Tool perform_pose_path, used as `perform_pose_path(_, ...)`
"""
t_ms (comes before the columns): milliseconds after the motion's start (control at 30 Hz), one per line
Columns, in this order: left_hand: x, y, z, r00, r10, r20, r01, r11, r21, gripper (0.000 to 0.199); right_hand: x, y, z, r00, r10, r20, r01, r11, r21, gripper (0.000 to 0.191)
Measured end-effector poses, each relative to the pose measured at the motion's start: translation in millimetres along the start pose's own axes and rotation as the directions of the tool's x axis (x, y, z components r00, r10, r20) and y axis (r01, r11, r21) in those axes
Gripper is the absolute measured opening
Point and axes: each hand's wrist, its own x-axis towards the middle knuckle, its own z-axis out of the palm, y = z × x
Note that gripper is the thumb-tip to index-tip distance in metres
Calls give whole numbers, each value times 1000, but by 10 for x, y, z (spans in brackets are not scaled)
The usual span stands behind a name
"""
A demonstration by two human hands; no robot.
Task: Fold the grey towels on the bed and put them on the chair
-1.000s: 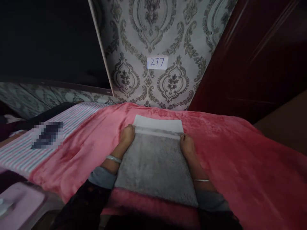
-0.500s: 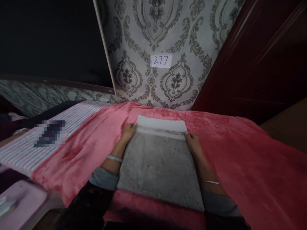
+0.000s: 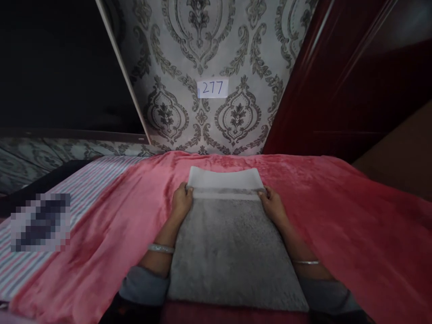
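A grey towel (image 3: 232, 252) with a white end and a white stripe lies stretched between my hands above a pink-red plush blanket (image 3: 340, 216). My left hand (image 3: 182, 198) pinches the towel's left edge beside the stripe. At the same height on the opposite edge, my right hand (image 3: 272, 202) is closed on the towel with thumb and fingers. The white end sags slightly in the middle and its corners stand up. Toward me, the towel's grey part widens and reaches down between my forearms.
On the left, a striped cloth (image 3: 84, 193) bears a dark blurred-out item (image 3: 43, 222). A black screen (image 3: 67, 67) hangs at the upper left. Behind the blanket, a paper marked 277 (image 3: 212, 88) is on the patterned wall (image 3: 202, 117). A dark red panel (image 3: 324, 99) stands at the right.
The white end, flat before, now bows in the middle with its corners raised. Both hands still grip the edges. The view has shifted, putting the wall and screen further left.
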Motion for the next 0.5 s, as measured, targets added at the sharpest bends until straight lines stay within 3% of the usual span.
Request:
perform_pose_path(133, -18, 33, 4, 1000, 15, -19, -14, 998, 59, 32, -30, 19, -19, 999, -10, -50, 6, 997, -78, 46)
perform_pose_path(233, -25, 94, -8, 999, -26, 39, 20, 989, 147, 32, -25, 49, -10, 998, 41, -54, -50, 983, -176, 43)
perform_pose_path(367, -44, 157, -28, 995, -67, 72, 49, 971, 232, 31, -1, 68, 6, 999, 38, -20, -41, 976, -213, 42)
perform_pose_path(500, -65, 155, -78, 997, -58, 46, 48, 980, 195, 33, 11, 54, -24, 999, 24, 28, -17, 979, -202, 41)
